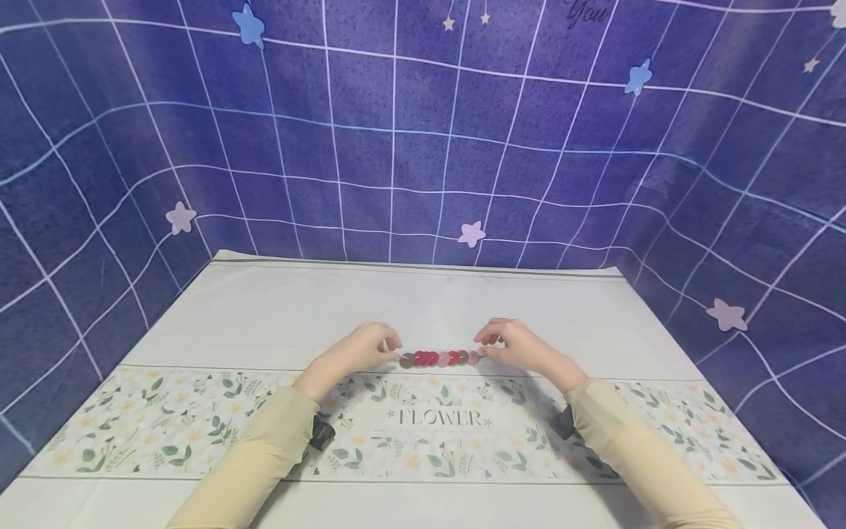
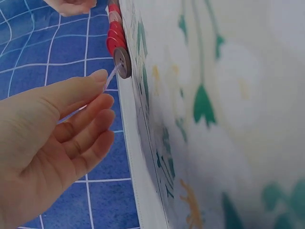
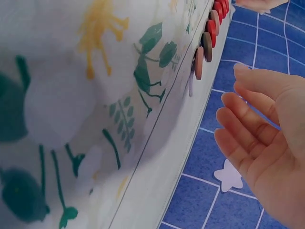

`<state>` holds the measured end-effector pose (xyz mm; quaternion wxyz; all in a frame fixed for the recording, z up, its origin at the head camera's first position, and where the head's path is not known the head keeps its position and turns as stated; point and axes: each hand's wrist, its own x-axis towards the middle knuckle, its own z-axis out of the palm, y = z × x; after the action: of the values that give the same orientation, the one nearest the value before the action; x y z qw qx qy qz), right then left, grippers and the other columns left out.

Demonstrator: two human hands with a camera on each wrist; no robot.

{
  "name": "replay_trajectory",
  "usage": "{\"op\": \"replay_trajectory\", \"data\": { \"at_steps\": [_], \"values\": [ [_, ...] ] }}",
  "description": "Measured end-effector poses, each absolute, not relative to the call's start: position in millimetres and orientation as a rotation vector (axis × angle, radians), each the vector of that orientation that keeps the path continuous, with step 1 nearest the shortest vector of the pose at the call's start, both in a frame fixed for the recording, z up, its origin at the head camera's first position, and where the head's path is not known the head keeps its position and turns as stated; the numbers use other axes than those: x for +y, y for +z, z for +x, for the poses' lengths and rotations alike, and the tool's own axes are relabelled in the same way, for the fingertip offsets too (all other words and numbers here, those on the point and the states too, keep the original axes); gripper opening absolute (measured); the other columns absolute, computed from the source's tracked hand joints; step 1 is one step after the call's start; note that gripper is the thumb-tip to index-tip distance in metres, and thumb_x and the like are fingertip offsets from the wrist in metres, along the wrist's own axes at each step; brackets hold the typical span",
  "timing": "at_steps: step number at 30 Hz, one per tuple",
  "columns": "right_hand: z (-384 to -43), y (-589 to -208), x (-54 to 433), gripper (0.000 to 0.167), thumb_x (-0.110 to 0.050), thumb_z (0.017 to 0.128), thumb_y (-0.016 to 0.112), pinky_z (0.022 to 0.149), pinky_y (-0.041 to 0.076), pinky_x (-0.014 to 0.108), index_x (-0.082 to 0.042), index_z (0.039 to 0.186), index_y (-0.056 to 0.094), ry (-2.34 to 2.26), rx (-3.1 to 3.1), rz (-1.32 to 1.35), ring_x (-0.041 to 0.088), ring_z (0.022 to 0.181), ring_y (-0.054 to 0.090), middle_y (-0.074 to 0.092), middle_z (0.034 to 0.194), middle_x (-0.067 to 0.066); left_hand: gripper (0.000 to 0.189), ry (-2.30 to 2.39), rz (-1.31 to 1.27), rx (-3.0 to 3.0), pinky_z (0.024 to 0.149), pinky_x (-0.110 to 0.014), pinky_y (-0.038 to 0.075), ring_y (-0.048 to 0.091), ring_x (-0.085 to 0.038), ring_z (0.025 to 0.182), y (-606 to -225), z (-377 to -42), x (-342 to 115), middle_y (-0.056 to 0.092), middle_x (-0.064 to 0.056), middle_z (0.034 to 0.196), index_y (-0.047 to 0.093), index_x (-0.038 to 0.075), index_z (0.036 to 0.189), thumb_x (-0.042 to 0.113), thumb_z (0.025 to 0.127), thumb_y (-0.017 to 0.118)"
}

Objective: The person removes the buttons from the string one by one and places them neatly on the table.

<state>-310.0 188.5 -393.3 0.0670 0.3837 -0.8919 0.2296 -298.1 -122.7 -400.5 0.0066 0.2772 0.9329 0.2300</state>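
A row of overlapping buttons (image 1: 429, 358), red, pink and brown, lies across the white cloth, strung on a pale translucent cord (image 2: 111, 78). My left hand (image 1: 367, 346) is at the row's left end. Its thumb and forefinger pinch the cord just outside a brown button (image 2: 122, 63) with holes. At the other end is a pink button (image 3: 198, 63), with a short tail of cord sticking out past it. My right hand (image 1: 521, 347) hovers beside that end, its fingers (image 3: 248, 112) loosely bent, apart from the cord and holding nothing.
Under both forearms, a floral band printed "FLOWER" (image 1: 439, 417) crosses the white tablecloth (image 1: 330, 301). A blue grid-patterned curtain (image 1: 423, 162) with stars encloses the back and sides. Each wrist carries a small black device (image 1: 322, 432).
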Motion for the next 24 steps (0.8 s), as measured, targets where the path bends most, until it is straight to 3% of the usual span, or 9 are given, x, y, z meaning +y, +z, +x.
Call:
{"op": "replay_trajectory", "data": {
  "at_steps": [5, 14, 24],
  "values": [
    [-310.1, -395.2, 185.7, 0.020, -0.011, 0.081, 0.070, 0.070, 0.053, 0.036, -0.003, 0.100, 0.068, 0.713, -2.707, 1.152, 0.019, 0.081, 0.062, 0.066, 0.087, 0.005, 0.019, 0.749, 0.844, 2.893, 0.079, -0.031, 0.054, 0.065, -0.016, 0.082, -403.5, -297.9, -122.6, 0.069, -0.005, 0.095, 0.068, 0.008, 0.098, 0.015, 0.081, 0.070],
    [-309.7, -400.1, 181.0, 0.034, -0.022, 0.079, 0.074, 0.076, 0.054, 0.033, -0.002, 0.105, 0.066, 0.708, -2.744, 1.146, 0.019, 0.083, 0.062, 0.066, 0.091, 0.007, 0.015, 0.762, 0.792, 2.884, 0.080, -0.031, 0.054, 0.064, -0.016, 0.084, -401.8, -294.4, -119.9, 0.069, -0.003, 0.093, 0.069, 0.009, 0.097, 0.016, 0.083, 0.069],
    [-310.8, -405.6, 179.0, 0.033, -0.020, 0.080, 0.072, 0.079, 0.054, 0.032, -0.002, 0.106, 0.065, 0.646, -2.750, 1.172, 0.021, 0.086, 0.063, 0.066, 0.093, 0.007, 0.005, 0.732, 0.794, 2.922, 0.080, -0.032, 0.052, 0.061, -0.012, 0.080, -405.8, -294.7, -121.7, 0.068, 0.002, 0.084, 0.070, 0.013, 0.087, 0.016, 0.085, 0.066]
  ]
}}
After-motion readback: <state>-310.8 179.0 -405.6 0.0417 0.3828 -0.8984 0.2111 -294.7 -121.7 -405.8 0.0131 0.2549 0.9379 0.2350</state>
